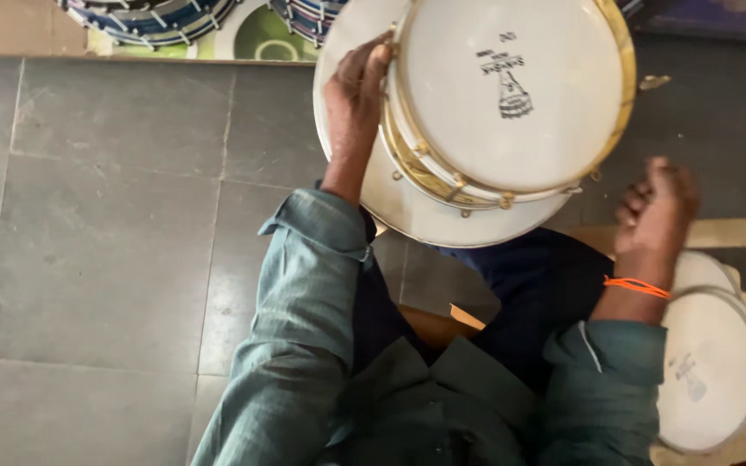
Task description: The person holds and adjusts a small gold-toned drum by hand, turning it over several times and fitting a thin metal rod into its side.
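Observation:
My left hand (356,91) grips the left rim of a round drum (511,95) with a white skin, a brass-coloured hoop and small metal lugs. The drum rests over a larger white drum head (442,220) beneath it, above my lap. My right hand (656,207) is blurred, below and right of the drum's rim, fingers curled and apart from it; an orange thread circles its wrist. I cannot make out anything inside it. Both arms wear grey-green sleeves.
Another white drum head (710,371) lies at my lower right on a pale surface. Drums laced with blue and white cord (153,22) stand at the top left. Grey floor tiles (105,224) fill the left side. A small brass piece (654,82) lies on the floor.

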